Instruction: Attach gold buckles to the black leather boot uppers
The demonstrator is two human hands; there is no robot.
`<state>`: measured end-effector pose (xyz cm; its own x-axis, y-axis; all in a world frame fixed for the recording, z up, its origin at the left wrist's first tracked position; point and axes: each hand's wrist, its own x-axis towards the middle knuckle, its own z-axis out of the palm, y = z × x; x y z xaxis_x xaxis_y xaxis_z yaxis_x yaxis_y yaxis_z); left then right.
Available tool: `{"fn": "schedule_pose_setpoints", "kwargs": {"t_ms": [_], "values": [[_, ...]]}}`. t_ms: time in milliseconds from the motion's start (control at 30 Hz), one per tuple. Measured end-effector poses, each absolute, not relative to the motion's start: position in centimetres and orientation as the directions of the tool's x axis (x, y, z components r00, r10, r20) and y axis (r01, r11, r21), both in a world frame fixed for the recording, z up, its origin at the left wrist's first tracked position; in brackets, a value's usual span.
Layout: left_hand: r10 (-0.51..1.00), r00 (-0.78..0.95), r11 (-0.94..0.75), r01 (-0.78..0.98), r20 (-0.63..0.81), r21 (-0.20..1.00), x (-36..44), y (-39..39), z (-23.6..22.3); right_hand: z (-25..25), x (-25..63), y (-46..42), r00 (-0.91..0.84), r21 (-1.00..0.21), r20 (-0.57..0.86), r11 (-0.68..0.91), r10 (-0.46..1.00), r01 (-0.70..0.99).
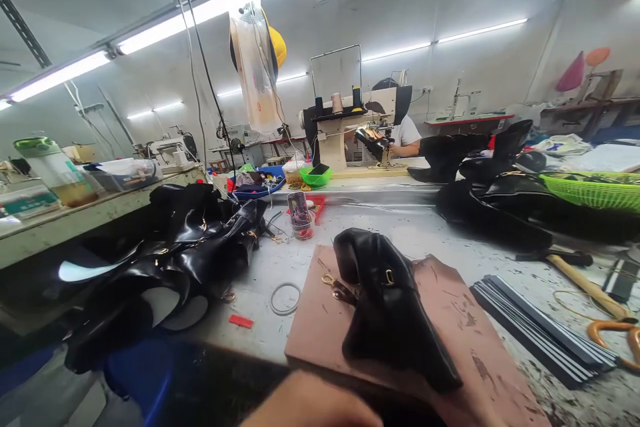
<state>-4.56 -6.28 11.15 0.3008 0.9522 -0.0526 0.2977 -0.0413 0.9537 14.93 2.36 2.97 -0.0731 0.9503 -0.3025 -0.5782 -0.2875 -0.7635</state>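
A black leather boot upper [387, 310] with a small gold buckle lies on a brown cutting board [450, 320] in front of me. Gold-handled scissors [337, 287] rest on the board just left of the leather. Only a blurred strip of my arm or hand [310, 407] shows at the bottom edge, near the board's front left corner. Its fingers are out of sight, and I cannot tell which hand it is. It touches nothing that I can see.
A heap of black boot uppers [170, 260] lies left, another pile [500, 207] right beside a green basket [595, 190]. A hammer [585, 280], grey strips [540, 333], a phone [299, 210] and a ring [285, 298] lie about. A person [405, 137] works at a sewing machine [350, 123] behind.
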Motion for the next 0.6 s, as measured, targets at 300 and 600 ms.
{"fn": "schedule_pose_setpoints", "kwargs": {"t_ms": [300,600], "values": [[0.95,0.31,-0.299,0.898,0.019,0.323,-4.5,6.1,5.1,2.1,18.1,2.6,0.225,-0.82,-0.301,-0.13,0.927,-0.557],[0.919,0.343,-0.364,0.928,0.194,0.079,-7.6,5.2,4.2,1.6,24.5,5.0,0.44,-0.956,-0.088,0.047,0.894,-0.289]]}}
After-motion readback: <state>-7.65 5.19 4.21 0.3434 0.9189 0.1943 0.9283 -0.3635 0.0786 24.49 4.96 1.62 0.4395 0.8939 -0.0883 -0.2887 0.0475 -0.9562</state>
